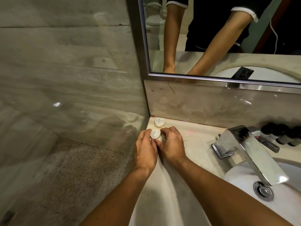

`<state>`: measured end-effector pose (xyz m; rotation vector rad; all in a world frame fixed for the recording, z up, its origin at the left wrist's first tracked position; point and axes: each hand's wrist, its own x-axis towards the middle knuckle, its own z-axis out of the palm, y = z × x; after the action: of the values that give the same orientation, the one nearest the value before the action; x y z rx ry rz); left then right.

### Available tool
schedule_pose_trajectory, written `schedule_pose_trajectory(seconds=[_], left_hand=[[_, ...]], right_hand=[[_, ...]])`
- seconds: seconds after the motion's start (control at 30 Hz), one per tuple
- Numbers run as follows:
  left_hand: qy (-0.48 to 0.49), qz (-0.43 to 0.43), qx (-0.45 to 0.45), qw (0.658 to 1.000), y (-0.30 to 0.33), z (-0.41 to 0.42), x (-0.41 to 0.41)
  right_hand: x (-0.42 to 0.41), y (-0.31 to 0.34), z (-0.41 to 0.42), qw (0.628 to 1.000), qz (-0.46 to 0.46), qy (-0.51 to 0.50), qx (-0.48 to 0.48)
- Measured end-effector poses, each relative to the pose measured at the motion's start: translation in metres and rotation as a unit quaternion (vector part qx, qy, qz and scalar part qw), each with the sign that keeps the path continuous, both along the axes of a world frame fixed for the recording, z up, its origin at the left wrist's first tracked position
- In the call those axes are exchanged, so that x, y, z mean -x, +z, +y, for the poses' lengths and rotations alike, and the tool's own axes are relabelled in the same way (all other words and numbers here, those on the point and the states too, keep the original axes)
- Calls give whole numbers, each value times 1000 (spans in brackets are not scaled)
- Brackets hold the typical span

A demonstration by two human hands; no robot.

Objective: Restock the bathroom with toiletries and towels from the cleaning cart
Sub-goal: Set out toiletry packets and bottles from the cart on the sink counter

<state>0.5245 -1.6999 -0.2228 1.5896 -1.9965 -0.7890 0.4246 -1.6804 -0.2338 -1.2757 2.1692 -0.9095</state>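
Note:
Two small round white toiletry packets lie in the left back corner of the marble counter [192, 137]. The far packet [159, 122] sits alone against the backsplash. The near packet [154, 133] is between both hands: my left hand [145, 149] curls round its left side and my right hand [171, 144] pinches its right side. A further white piece shows under my right fingers, mostly hidden.
A glass shower partition [81, 103] bounds the counter's left edge. A chrome faucet [249, 150] overhangs the white sink [280, 201] at right, with its drain [263, 190]. Several dark small bottles [281, 133] stand by the backsplash. A mirror [211, 38] hangs above.

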Motion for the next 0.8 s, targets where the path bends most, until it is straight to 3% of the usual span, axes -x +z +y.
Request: schedule_pose_trajectory(seconds=[0.2, 0.33, 0.6, 0.8], left_hand=[[-4, -37, 10, 999, 20, 12, -3], [-35, -69, 40, 996, 48, 27, -9], [-203, -266, -15, 942, 114, 73, -26], [-288, -301, 20, 909, 157, 136, -31]], right_hand=[[10, 19, 21, 993, 46, 26, -105], [22, 54, 39, 967, 106, 89, -216], [27, 142, 111, 935, 255, 143, -202], [19, 195, 188, 930, 273, 144, -199]])
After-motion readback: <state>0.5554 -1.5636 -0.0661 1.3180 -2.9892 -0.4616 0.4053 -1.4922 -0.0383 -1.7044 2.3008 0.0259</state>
